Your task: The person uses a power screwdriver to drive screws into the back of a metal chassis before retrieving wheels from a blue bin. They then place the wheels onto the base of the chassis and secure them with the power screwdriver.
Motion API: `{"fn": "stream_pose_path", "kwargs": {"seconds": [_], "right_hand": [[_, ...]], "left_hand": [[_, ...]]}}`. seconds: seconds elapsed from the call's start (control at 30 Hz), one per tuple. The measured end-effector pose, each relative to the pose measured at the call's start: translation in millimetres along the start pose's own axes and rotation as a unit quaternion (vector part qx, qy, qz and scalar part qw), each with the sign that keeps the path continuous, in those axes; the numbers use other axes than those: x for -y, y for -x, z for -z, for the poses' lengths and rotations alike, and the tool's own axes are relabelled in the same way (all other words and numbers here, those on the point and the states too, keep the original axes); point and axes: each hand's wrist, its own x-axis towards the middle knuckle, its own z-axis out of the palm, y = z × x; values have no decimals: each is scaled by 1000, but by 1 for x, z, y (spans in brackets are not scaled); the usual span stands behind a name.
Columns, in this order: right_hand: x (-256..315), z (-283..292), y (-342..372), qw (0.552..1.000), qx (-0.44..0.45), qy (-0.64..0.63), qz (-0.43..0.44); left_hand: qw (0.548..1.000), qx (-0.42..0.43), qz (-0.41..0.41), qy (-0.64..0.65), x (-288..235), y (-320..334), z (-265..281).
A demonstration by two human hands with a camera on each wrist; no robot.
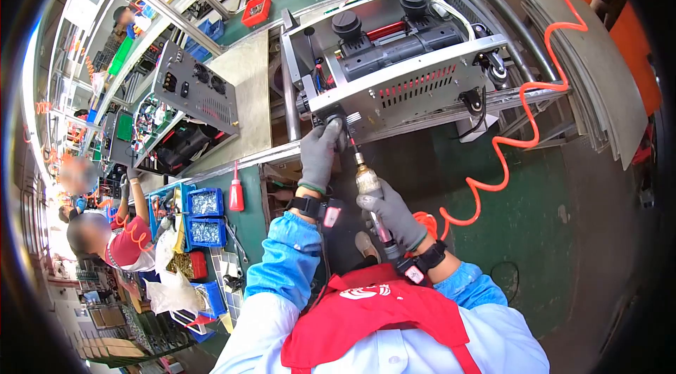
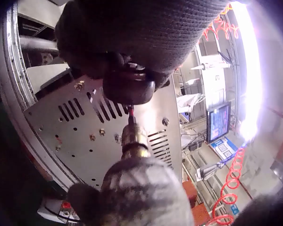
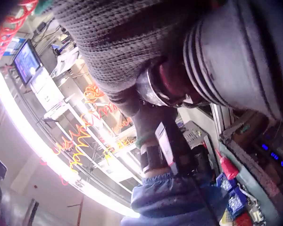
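My gloved right hand (image 1: 394, 215) grips a pneumatic screwdriver (image 1: 367, 181), which points up toward the lower left corner of a grey metal machine housing (image 1: 415, 96). At that corner my gloved left hand (image 1: 320, 156) holds a black round part (image 2: 129, 88) against the slotted panel. The left wrist view has the red-tipped bit (image 2: 131, 113) right at this part's edge. Inside the housing lies a black motor-like unit (image 1: 401, 50) with two round black caps. Black caster-like parts (image 1: 473, 99) sit at the panel's right end.
An orange coiled air hose (image 1: 498, 163) hangs at the right, near stacked metal sheets (image 1: 563, 57). Left of me are blue bins (image 1: 206, 232) of small hardware and a red bottle (image 1: 236, 194). Another housing (image 1: 193, 89) stands on the bench, with a person (image 1: 127, 240) beside it.
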Motion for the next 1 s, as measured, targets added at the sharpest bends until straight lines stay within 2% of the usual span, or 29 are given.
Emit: {"fn": "stream_pose_path", "kwargs": {"seconds": [0.07,0.1,0.13,0.2,0.3,0.4,0.47,0.53,0.63,0.73,0.83,1.0], "right_hand": [[6,6,14,1000,1,16,6],[1,9,24,1000,-8,25,12],[-4,13,33,999,-17,35,17],[-7,20,58,997,-21,68,11],[-5,27,85,995,4,98,3],[1,23,100,994,45,97,-3],[16,17,109,992,76,98,-36],[16,17,113,989,89,111,-45],[6,22,112,987,81,133,-30],[1,26,112,983,79,163,-22],[-6,34,109,973,75,219,1],[-3,35,110,971,92,219,-11]], "left_hand": [[997,22,55,40,-8,6,8],[976,55,124,172,15,-1,24],[965,40,148,214,10,11,31],[932,102,155,310,35,18,55],[914,144,166,341,24,50,67],[871,202,182,409,37,64,74],[799,226,218,513,49,63,71],[829,117,244,489,36,72,56],[838,79,231,488,35,78,50],[841,103,245,471,37,81,55],[801,237,223,503,61,73,67],[783,292,212,506,67,77,67]]}}
